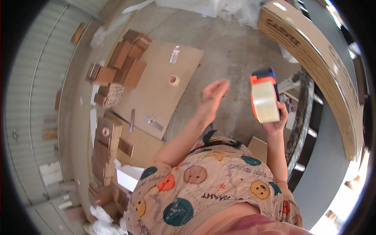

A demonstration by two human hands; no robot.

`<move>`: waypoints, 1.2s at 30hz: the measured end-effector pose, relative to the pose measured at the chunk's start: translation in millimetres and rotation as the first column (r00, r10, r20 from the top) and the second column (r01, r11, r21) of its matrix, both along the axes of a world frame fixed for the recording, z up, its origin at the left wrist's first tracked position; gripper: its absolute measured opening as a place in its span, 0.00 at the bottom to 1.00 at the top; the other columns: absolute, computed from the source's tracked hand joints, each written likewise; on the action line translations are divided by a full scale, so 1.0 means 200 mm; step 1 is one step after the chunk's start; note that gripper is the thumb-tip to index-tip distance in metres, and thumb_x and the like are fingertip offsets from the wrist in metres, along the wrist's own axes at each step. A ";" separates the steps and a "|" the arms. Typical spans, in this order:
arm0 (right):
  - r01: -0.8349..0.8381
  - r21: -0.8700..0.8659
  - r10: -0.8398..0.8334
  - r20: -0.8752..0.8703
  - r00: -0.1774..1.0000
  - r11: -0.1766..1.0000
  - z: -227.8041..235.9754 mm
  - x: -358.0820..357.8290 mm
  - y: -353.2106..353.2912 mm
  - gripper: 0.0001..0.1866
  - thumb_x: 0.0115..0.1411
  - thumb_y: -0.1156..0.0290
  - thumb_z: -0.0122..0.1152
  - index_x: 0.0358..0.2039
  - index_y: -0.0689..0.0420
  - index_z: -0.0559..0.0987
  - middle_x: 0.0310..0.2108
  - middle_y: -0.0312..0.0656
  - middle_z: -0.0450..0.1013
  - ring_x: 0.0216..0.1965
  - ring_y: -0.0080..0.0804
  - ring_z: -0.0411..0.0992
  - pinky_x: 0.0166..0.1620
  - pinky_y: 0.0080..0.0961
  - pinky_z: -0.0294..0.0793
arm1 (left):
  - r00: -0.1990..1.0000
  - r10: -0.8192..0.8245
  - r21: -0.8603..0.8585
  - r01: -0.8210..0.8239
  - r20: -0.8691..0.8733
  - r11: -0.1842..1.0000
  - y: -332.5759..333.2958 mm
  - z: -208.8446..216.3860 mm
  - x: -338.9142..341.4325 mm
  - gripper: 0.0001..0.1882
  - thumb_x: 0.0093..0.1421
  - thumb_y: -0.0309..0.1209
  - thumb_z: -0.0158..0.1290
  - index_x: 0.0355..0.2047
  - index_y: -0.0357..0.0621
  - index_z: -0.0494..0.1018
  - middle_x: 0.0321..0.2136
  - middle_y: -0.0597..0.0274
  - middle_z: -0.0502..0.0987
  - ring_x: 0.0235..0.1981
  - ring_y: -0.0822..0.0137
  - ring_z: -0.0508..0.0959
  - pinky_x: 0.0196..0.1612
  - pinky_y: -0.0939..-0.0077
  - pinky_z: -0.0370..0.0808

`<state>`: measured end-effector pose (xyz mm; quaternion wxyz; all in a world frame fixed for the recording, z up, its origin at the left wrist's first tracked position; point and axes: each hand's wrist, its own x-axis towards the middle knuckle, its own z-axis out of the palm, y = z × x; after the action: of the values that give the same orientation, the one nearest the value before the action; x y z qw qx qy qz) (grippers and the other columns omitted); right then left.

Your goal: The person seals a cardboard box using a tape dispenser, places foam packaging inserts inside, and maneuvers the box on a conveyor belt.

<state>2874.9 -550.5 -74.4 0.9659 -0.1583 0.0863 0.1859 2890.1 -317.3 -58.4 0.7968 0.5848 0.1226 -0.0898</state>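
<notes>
My right hand [275, 122] is wrapped around a packing tape dispenser [254, 81], orange and dark blue, holding it up on the right. A wide roll of pale tape [266, 101] sits on the dispenser and faces me. My left hand [214, 93] is raised near the middle, apart from the dispenser. Its fingers are stretched out toward the right, somewhat blurred, and nothing shows in them. Closest to the right hand on its far side is a long cardboard box [309, 47] lying on a grey surface [313, 172].
To the left, a large cardboard-topped surface [156, 102] carries a roll of tape [173, 80], a clear bottle [174, 55] and a metal tool [153, 123]. Stacked brown cartons [125, 62] stand along its left side. Clear plastic wrap [239, 11] lies on the concrete floor [231, 51] at the back.
</notes>
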 end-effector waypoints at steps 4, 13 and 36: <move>-0.051 -0.022 0.050 -0.068 0.996 0.998 -0.16 0.17 0.12 0.29 0.53 0.62 0.47 0.55 0.62 0.67 0.51 0.49 0.70 0.50 0.48 0.70 0.51 0.45 0.71 | 1.000 0.003 -0.097 -0.002 0.010 0.995 0.08 -0.10 0.34 0.17 0.59 0.45 0.54 0.38 0.45 0.74 0.33 0.69 0.75 0.36 0.77 0.73 0.40 0.80 0.69; 0.081 -0.178 -0.120 -0.224 0.967 0.981 -0.03 0.71 0.26 0.34 0.57 0.54 0.44 0.61 0.60 0.60 0.57 0.64 0.56 0.49 0.53 0.66 0.42 0.46 0.75 | 0.972 -0.102 -0.112 0.080 -0.212 0.990 0.43 -0.43 0.88 0.13 0.60 0.42 0.53 0.35 0.47 0.75 0.29 0.70 0.75 0.32 0.77 0.74 0.37 0.81 0.69; 0.566 -0.075 -0.529 0.271 0.804 0.821 0.65 2.39 -0.68 0.25 0.54 0.73 0.46 0.53 0.67 0.63 0.52 0.59 0.59 0.52 0.53 0.58 0.51 0.44 0.62 | 0.920 0.164 -0.019 -0.182 -0.355 0.983 0.56 -0.75 2.01 0.10 0.61 0.38 0.53 0.35 0.46 0.75 0.28 0.68 0.77 0.29 0.75 0.76 0.33 0.81 0.71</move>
<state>3353.6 -687.2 54.8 0.9664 -0.2209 0.0262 -0.1289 3292.1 -205.3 -209.4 0.7816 0.5254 0.3120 -0.1255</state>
